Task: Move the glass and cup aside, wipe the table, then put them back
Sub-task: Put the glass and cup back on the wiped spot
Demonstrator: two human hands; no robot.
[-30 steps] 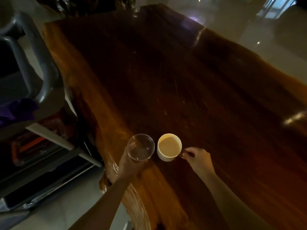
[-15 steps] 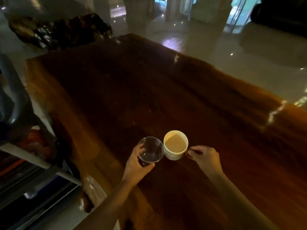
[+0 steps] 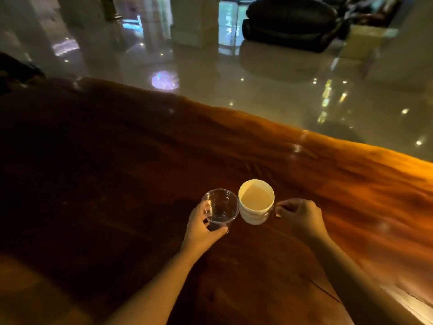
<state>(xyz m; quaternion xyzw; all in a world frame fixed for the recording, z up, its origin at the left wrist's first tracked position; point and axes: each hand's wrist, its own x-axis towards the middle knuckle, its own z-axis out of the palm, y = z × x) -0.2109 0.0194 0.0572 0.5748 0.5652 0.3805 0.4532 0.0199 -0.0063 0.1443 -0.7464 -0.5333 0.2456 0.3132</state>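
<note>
A clear glass (image 3: 220, 207) with a little liquid at its bottom is gripped from the side by my left hand (image 3: 200, 228). Right beside it, rim almost touching, is a white cup (image 3: 256, 202) filled with a light brown drink. My right hand (image 3: 298, 215) pinches the cup's handle. Both vessels are over the middle of the dark wooden table (image 3: 105, 184); whether they rest on it or hang just above it I cannot tell.
The table's far edge (image 3: 304, 134) runs diagonally from upper left to right, with a shiny tiled floor (image 3: 210, 66) beyond. A dark sofa (image 3: 290, 22) stands far back across the room. Bare wood stretches to the left and right of the hands.
The view has swung up and to the right, so the cart at the left is out of frame. Both hands have carried the glass and cup further onto the table.
</note>
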